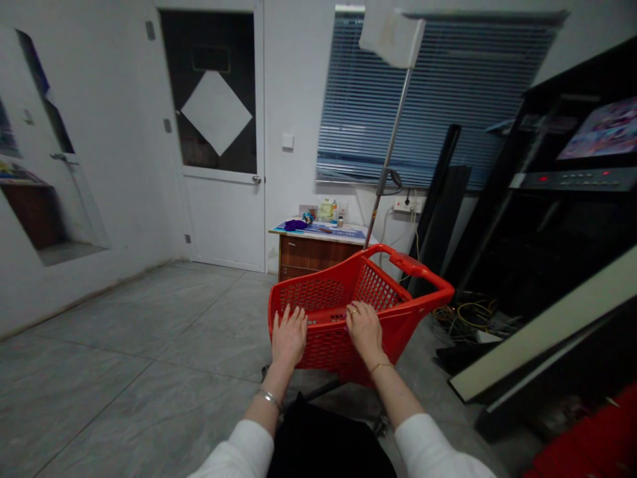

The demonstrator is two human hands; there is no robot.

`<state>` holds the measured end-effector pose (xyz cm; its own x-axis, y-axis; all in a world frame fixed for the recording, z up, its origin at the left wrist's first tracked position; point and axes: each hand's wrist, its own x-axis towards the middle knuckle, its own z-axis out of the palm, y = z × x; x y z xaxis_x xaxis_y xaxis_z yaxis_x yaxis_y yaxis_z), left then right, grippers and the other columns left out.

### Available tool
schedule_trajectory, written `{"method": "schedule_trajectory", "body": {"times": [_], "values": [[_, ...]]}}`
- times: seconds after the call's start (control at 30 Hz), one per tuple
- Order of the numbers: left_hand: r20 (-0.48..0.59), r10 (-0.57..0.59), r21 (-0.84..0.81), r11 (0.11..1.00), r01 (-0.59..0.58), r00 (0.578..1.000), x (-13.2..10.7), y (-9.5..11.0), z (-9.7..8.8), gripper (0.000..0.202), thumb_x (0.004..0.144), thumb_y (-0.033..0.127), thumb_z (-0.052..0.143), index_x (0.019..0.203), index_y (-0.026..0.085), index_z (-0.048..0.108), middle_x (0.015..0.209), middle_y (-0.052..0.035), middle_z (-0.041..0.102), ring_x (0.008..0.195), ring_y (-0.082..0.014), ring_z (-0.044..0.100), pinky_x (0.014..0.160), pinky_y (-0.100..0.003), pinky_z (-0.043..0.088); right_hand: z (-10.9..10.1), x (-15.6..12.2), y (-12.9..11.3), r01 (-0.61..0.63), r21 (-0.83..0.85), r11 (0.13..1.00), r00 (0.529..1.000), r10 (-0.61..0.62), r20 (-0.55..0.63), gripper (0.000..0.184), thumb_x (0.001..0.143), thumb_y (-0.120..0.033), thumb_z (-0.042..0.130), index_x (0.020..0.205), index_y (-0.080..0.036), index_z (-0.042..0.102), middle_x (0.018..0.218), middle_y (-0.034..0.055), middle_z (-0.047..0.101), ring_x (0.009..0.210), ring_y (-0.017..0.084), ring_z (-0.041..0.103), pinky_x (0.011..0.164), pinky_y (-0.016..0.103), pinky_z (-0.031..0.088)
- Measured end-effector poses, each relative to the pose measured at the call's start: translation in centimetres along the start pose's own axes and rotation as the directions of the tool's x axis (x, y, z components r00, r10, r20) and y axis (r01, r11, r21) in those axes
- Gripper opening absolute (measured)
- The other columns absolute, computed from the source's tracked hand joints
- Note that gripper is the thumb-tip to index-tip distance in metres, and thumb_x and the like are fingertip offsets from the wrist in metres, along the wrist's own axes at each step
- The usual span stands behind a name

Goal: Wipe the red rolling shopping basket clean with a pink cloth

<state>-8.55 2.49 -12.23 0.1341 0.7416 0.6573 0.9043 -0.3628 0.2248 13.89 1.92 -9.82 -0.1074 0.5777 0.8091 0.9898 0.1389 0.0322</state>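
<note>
A red plastic shopping cart (398, 302) with a mesh basket stands on the grey tiled floor just in front of me. My left hand (288, 334) lies flat on its near rim at the left corner, fingers stretched out. Over the near rim at the middle rests my right hand (364, 327), fingers curled down on the edge; it wears a ring. Both wrists carry thin bracelets. The cart's red handle (415, 267) is on the far right side. Nothing shows inside the basket from here.
A small wooden cabinet (318, 251) with bottles and a purple cloth stands behind the cart. A metal pole (391, 149) leans above it. A black arcade cabinet (572, 199) and tangled cables (468, 315) lie to the right. A white door (223, 212) is at the back.
</note>
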Motion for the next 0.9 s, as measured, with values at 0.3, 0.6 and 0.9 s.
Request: {"method": "schedule_trajectory", "body": {"times": [0.3,0.6,0.9], "values": [[-0.016,-0.039,-0.04,0.998,0.038,0.999,0.0,1.7,0.5,0.044,0.101,0.033,0.03,0.128,0.023,0.064,0.134,-0.0057,0.062,0.136,-0.0294,0.046,0.116,-0.055,0.026,-2.3,1.3,8.2,-0.118,-0.172,0.978,0.991,0.106,-0.075,0.028,0.093,-0.02,0.046,0.099,-0.013,0.072,0.111,0.0138,0.069,0.108,0.025,0.056,0.104,0.041,0.037],[-0.005,-0.025,0.008,1.0,0.025,1.0,-0.3,1.3,0.5,0.045,0.101,0.031,0.029,0.129,0.021,0.063,0.135,-0.0075,0.062,0.134,-0.0292,0.048,0.114,-0.054,0.029,1.7,-1.4,-8.0,-0.057,0.095,0.994,0.998,0.058,-0.013,0.027,0.096,-0.022,0.047,0.11,-0.018,0.069,0.115,0.0103,0.068,0.113,0.025,0.056,0.104,0.042,0.04],[0.007,0.008,0.019,1.0,-0.008,1.0,0.0,0.2,-0.1,0.043,0.101,0.031,0.031,0.128,0.022,0.063,0.134,-0.0059,0.063,0.133,-0.0285,0.049,0.115,-0.053,0.029,0.2,0.4,0.8,-0.049,-0.026,0.998,0.999,0.049,-0.013,0.028,0.093,-0.019,0.046,0.103,-0.015,0.072,0.109,0.0117,0.07,0.104,0.023,0.059,0.102,0.04,0.039]]}}
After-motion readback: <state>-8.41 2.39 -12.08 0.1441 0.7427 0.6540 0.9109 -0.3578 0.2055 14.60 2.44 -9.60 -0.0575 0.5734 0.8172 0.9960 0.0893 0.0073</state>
